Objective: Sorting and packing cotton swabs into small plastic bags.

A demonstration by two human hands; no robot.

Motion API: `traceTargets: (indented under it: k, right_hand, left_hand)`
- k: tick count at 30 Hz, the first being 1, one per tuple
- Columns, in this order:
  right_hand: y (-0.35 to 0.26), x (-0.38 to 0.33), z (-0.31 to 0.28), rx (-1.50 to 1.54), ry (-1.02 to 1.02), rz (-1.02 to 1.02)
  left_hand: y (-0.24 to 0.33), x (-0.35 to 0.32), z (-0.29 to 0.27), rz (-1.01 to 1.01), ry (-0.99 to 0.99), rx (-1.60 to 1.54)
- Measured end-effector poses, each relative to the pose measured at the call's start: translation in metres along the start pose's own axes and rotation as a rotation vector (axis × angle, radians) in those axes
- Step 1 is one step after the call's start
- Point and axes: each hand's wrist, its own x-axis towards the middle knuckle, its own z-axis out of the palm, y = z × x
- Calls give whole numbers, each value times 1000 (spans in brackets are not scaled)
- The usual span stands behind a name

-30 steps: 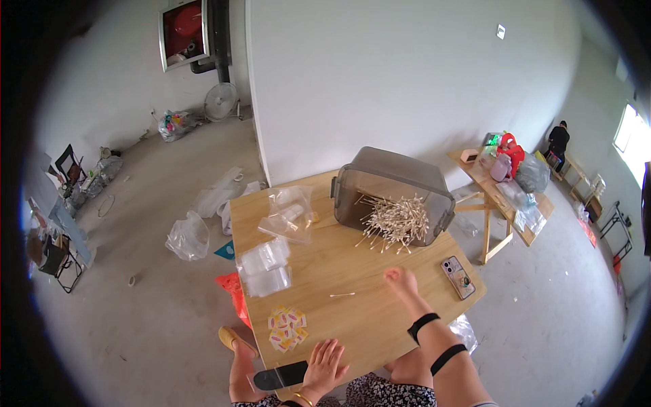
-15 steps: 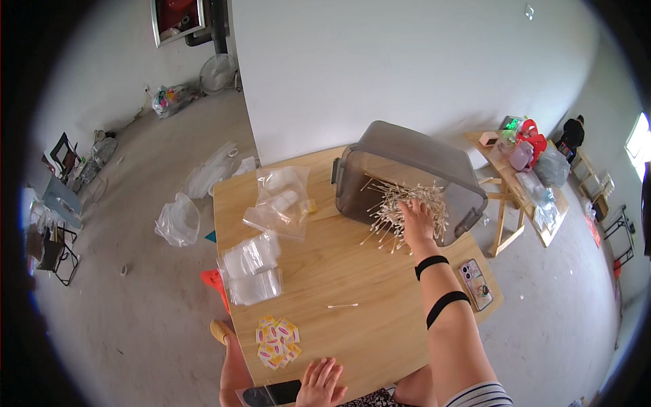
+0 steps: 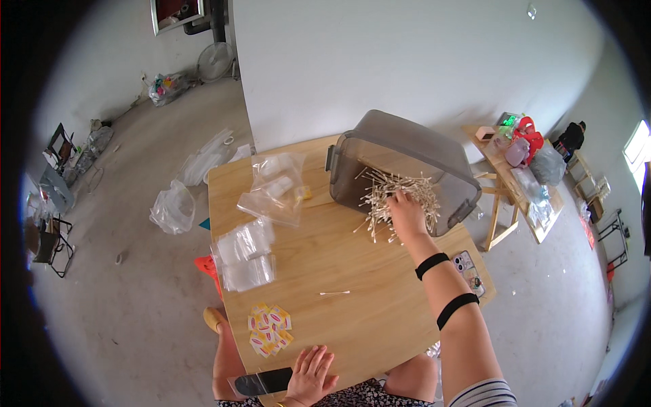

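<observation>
A see-through grey plastic bin [image 3: 400, 136] lies tipped on its side at the far right of the wooden table, its mouth facing me. A heap of cotton swabs [image 3: 417, 188] fills its front and spills onto the tabletop. My right hand [image 3: 407, 214] reaches into the heap, fingers curled down among the swabs; the fingertips are partly hidden. My left hand [image 3: 310, 376] rests flat at the near table edge, fingers out, holding nothing. Beside it lies a black flat item in a clear sleeve [image 3: 263, 382]. One single cotton swab [image 3: 335, 293] lies mid-table.
Small yellow-and-white printed slips [image 3: 270, 329] are piled at the left front. Behind them are stacked clear plastic bags [image 3: 245, 256] and a larger clear bag [image 3: 274, 193]. A phone [image 3: 468, 273] lies by the right edge. A second table [image 3: 525, 186] with bags stands at the right.
My right hand has shifted slightly left within the swabs, and its fingers look more curled. My left hand stays flat at the table edge. The whole view has shifted a little.
</observation>
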Motion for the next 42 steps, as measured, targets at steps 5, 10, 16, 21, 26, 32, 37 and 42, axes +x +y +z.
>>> traceTargets:
  k: [5, 10, 16, 21, 26, 32, 37, 42]
  right_hand:
    - [-36, -37, -25, 34, -172, -102]
    - [-110, -92, -18, -12, -403, -144]
    - [-159, -95, -42, 295, -501, -10]
    - [-106, -113, -73, 499, -458, -14]
    - [-90, -148, -50, 371, -483, -180]
    - [-117, -112, -38, 342, -469, -350]
    - [-133, -95, -28, 438, -503, -489]
    - [-121, -113, -30, 583, -493, -310]
  left_hand:
    - [-1, 1, -1, 34, 28, 25]
    - [1, -1, 1, 44, 61, 17]
    - [2, -2, 0, 40, 75, 45]
    - [1, -5, 0, 40, 114, 15]
    - [0, -4, 5, 54, 102, 35]
    - [-2, -4, 4, 32, 90, 55]
    - [0, -3, 3, 35, 73, 45]
    - [1, -5, 4, 31, 78, 37]
